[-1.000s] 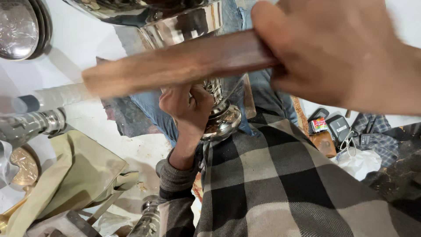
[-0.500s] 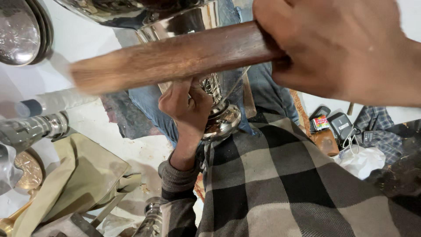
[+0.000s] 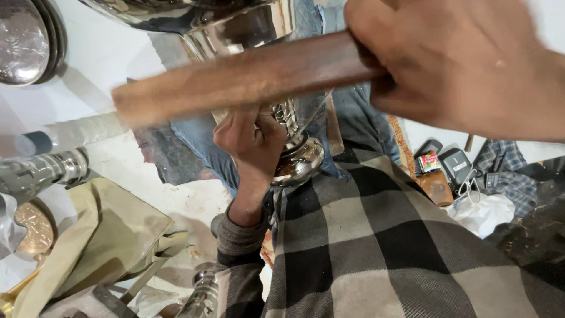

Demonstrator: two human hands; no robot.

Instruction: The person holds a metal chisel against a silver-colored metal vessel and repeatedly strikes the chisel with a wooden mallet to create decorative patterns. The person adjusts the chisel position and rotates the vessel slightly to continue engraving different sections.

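My right hand (image 3: 465,65) is closed around one end of a long brown wooden stick (image 3: 241,76), which lies across the view and is blurred at its free left end. Behind it stands a shiny silver metal vessel (image 3: 235,23) with a patterned stem and round foot (image 3: 303,162). My left hand (image 3: 250,141) grips the stem just above the foot, resting over my lap in blue jeans. My checked grey and black sleeve (image 3: 365,247) fills the lower middle.
A round silver plate (image 3: 23,41) sits top left. A metal tube (image 3: 41,174) lies at the left beside an olive cloth bag (image 3: 100,241). Small gadgets, a cable and a white bag (image 3: 482,209) lie at the right on the floor.
The wooden stick has shifted slightly right and down across the vessel, its free end still blurred. My left hand keeps its grip on the stem.
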